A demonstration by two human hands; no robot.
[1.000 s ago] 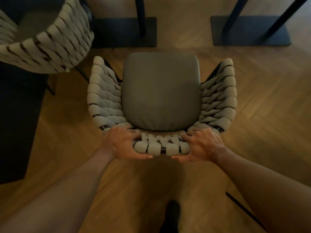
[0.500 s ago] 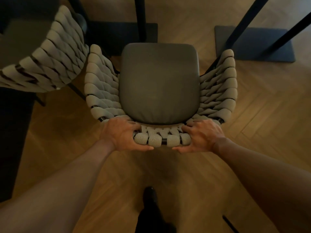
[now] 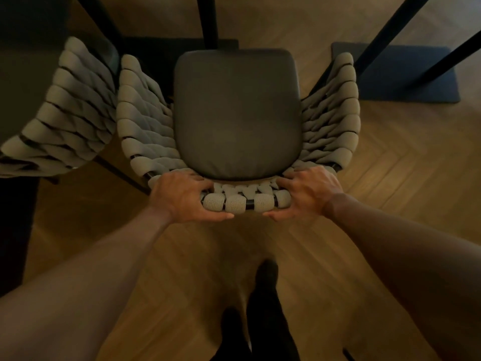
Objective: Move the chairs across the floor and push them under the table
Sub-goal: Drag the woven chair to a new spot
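The left forearm (image 3: pixel 91 269) and right forearm (image 3: pixel 406 246), both bare, reach forward from the near corners and converge toward the middle. The left hand (image 3: pixel 182 198) grips the top rail of the chair back (image 3: pixel 236 203), fingers curled over its far side, thumb stretched along the near side. The right hand (image 3: pixel 309 194) mirrors this grip just to the right, the thumb tips apart.
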